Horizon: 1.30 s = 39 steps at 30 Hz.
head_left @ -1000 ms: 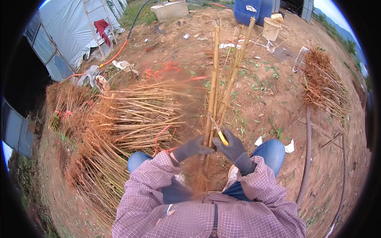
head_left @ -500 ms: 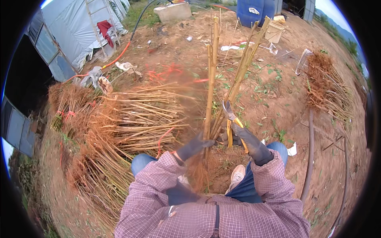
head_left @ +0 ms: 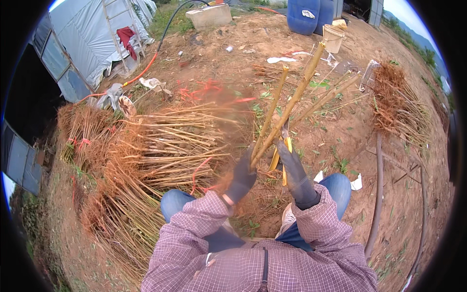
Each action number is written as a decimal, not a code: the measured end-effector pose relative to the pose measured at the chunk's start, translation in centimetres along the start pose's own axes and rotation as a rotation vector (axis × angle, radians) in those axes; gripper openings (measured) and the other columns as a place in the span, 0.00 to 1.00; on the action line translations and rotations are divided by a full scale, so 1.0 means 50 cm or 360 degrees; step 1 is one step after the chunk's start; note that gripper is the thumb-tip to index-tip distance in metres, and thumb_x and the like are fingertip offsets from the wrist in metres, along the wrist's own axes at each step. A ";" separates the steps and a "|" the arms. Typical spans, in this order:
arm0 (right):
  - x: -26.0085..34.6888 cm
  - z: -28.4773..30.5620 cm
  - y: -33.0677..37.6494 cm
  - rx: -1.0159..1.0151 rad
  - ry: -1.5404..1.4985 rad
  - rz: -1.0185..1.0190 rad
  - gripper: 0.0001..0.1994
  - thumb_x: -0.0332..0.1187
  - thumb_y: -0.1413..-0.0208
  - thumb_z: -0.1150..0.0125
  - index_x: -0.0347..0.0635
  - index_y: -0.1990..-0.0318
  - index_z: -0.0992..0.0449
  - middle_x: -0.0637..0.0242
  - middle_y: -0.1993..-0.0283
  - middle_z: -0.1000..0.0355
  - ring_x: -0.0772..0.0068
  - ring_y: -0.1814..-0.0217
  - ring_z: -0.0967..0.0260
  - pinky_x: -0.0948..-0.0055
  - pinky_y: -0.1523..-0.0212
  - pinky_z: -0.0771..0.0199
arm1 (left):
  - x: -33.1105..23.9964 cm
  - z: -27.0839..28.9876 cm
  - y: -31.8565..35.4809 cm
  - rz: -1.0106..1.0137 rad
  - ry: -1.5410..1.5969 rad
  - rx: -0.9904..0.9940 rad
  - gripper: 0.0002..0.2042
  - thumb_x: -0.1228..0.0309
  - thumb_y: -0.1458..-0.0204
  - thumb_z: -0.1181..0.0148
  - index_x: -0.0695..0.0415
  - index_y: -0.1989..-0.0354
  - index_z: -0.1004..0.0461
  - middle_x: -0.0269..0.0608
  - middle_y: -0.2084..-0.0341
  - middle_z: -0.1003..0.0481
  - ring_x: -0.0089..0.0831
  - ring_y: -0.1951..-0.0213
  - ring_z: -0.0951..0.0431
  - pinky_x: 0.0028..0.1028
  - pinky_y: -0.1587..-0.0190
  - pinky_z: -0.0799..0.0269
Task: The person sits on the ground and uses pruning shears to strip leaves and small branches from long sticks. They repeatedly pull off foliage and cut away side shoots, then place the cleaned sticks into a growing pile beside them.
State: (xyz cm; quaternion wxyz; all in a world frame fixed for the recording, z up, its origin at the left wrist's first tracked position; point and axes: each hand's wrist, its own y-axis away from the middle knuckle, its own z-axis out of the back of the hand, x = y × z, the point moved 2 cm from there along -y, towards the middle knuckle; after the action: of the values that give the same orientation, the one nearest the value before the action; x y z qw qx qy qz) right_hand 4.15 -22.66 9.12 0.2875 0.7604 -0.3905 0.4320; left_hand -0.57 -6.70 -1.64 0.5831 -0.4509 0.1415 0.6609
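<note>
My left hand [head_left: 244, 174], in a dark glove, is closed around a couple of thick, bare, yellowish-brown stems [head_left: 292, 100] that slant up and away to the right, their tops cut off. Yellow-handled pruning shears [head_left: 286, 165] are in my gloved right hand [head_left: 295, 171]; its fingers wrap the handles, and the blades are mostly hidden behind the hand and stems. Thinner stems [head_left: 323, 100] fan out farther right behind the shears; whether a hand holds them I cannot tell. To the left lies a large pile of rooted stems [head_left: 175, 146], reddish roots outward.
Another rooted bundle [head_left: 391, 97] lies at the right, near a long curved pole [head_left: 378, 194]. Orange-red tape [head_left: 202, 90] lies beyond the left pile. Farther back stand blue barrels [head_left: 302, 17], a pale bucket [head_left: 333, 39] and a concrete block [head_left: 209, 17]; a hose [head_left: 158, 53] crosses the dirt.
The stems in my left hand have tilted from near upright toward the right, and that hand has risen slightly. Thinner stems now lean farther right. The shears have turned more upright in my right hand.
</note>
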 end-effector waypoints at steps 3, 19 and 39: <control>-0.003 -0.009 0.007 0.0003 0.0000 0.0101 0.25 0.40 0.33 0.50 0.34 0.35 0.42 0.66 0.46 0.34 0.78 0.45 0.36 0.75 0.44 0.35 | 0.017 -0.011 0.011 0.0073 0.0076 -0.0003 0.35 0.81 0.52 0.46 0.56 0.32 0.45 0.60 0.49 0.30 0.55 0.50 0.27 0.41 0.49 0.29; 0.049 0.020 0.023 0.0179 0.0391 -0.0151 0.25 0.47 0.34 0.49 0.35 0.41 0.34 0.70 0.56 0.30 0.82 0.59 0.32 0.79 0.55 0.32 | -0.030 0.011 0.008 -0.0055 -0.0069 -0.0112 0.39 0.86 0.56 0.49 0.54 0.30 0.46 0.54 0.44 0.33 0.50 0.46 0.29 0.39 0.44 0.31; 0.100 0.015 0.032 0.0122 0.0021 -0.0249 0.26 0.58 0.37 0.51 0.42 0.49 0.32 0.61 0.58 0.26 0.64 0.59 0.22 0.64 0.61 0.17 | -0.030 0.019 -0.006 -0.0297 -0.0454 -0.0498 0.25 0.83 0.46 0.52 0.56 0.37 0.37 0.43 0.52 0.28 0.39 0.50 0.28 0.36 0.48 0.30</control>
State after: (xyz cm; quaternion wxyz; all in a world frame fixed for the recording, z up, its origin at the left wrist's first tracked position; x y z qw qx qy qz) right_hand 4.73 -25.84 13.33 0.2937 0.7962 -0.3111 0.4278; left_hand -0.85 -6.90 0.10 0.5788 -0.4489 -0.0888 0.6749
